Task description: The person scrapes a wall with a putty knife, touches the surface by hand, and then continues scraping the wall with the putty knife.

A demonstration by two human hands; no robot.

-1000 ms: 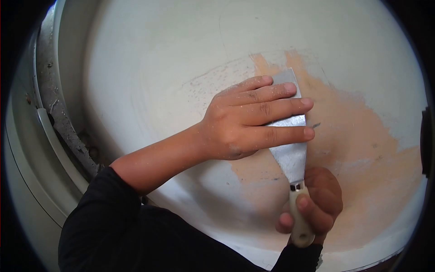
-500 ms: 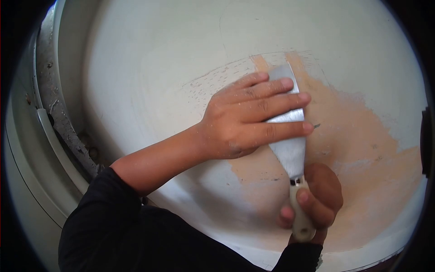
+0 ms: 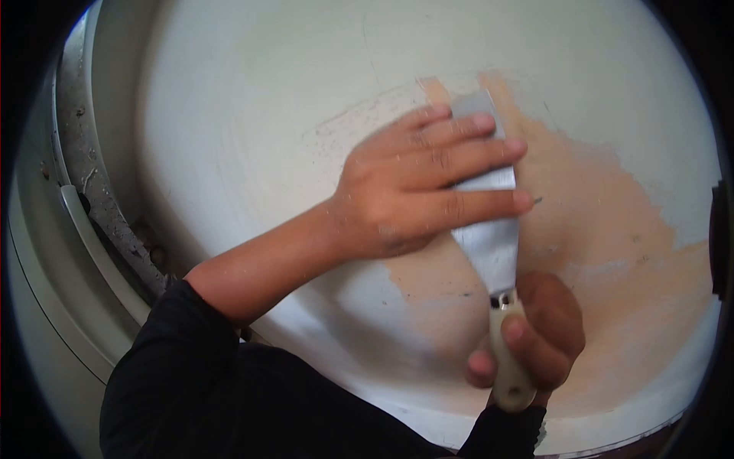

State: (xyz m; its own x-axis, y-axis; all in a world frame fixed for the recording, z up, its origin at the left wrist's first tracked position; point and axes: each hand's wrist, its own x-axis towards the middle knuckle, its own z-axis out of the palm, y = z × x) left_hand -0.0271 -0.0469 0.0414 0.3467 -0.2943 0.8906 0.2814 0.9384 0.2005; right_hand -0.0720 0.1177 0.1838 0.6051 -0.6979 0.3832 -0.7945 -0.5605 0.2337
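Note:
A wide putty knife [image 3: 488, 249] with a shiny metal blade and a pale handle lies against a curved off-white panel. My right hand [image 3: 547, 329] is wrapped round its handle, thumb on top. Across the blade rests my left hand [image 3: 424, 183], its fingers stretched out and spread over the metal; the left thumb is hidden. The blade's far end shows just beyond the fingertips. Under and to the right of the knife spreads a patch of peach-coloured filler [image 3: 604, 206] on the panel. Two narrow filler strips reach upward from the blade's end.
A grimy channel [image 3: 115, 199] with a pale raised edge runs down the left side of the panel. Fine scratches and small pits [image 3: 344, 126] mark the bare surface left of the filler. A dark object [image 3: 719, 241] sits at the right edge.
The knife and both hands appear slightly higher, but the panel's marks shift upward by about as much. Both hands keep the same hold and pose.

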